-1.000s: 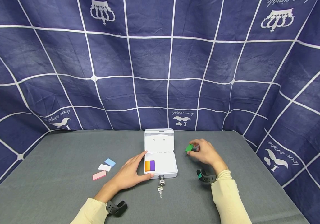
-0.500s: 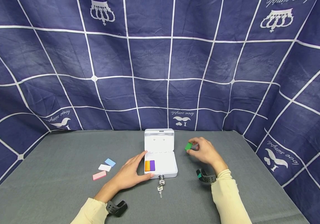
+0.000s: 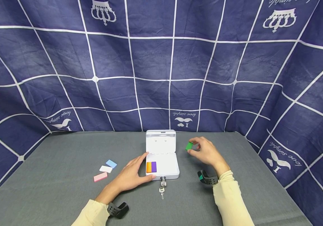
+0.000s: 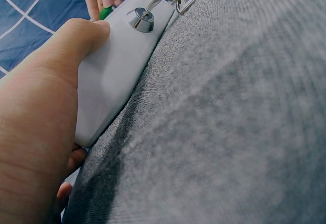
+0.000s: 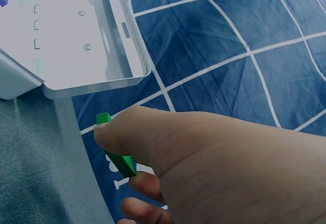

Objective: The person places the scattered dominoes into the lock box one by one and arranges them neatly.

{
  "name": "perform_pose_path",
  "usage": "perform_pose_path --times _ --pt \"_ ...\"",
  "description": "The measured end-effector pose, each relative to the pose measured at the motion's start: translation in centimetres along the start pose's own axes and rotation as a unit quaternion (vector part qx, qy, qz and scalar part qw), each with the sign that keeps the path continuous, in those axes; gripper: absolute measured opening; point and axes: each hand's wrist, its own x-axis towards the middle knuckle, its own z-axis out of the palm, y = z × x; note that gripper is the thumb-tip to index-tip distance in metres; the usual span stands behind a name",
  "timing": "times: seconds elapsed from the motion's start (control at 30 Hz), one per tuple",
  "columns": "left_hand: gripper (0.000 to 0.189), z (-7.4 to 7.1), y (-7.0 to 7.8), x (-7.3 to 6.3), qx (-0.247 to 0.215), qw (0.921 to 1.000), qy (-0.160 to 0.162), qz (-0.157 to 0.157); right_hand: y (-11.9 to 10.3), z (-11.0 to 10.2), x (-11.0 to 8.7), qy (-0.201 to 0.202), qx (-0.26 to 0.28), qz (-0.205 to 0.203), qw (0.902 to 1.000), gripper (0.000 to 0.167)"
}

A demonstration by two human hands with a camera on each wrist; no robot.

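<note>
A white lockbox (image 3: 167, 164) lies with its lid (image 3: 160, 142) raised, at the middle of the table. Inside, an orange block (image 3: 149, 167) and a purple block (image 3: 154, 167) sit side by side at the left wall. My left hand (image 3: 131, 175) holds the box's left side, thumb on the front edge and index fingertip near the hinge corner. To the right of the box, my right hand (image 3: 206, 152) pinches a flat green block (image 3: 189, 146) between thumb and fingers. In the right wrist view the thumb covers part of that green block (image 5: 121, 164).
Pink (image 3: 100, 177), white (image 3: 106, 169) and blue (image 3: 111, 163) blocks lie left of the left hand on the grey tablecloth (image 3: 65, 175). Keys (image 3: 162, 190) hang from the lock at the box's front. A blue curtain (image 3: 156, 62) with white lines rises behind the table.
My right hand has shifted slightly away from me and to the left with the green block, which has turned a little. My left hand and the box have stayed put.
</note>
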Motion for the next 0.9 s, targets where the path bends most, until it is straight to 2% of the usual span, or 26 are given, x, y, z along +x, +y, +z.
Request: perform_pose_path --times 0.9 --pt "0.097 -0.1 0.0 0.1 -0.002 1.0000 0.000 0.002 -1.6 -0.3 0.0 0.008 0.009 -0.043 0.9990 0.039"
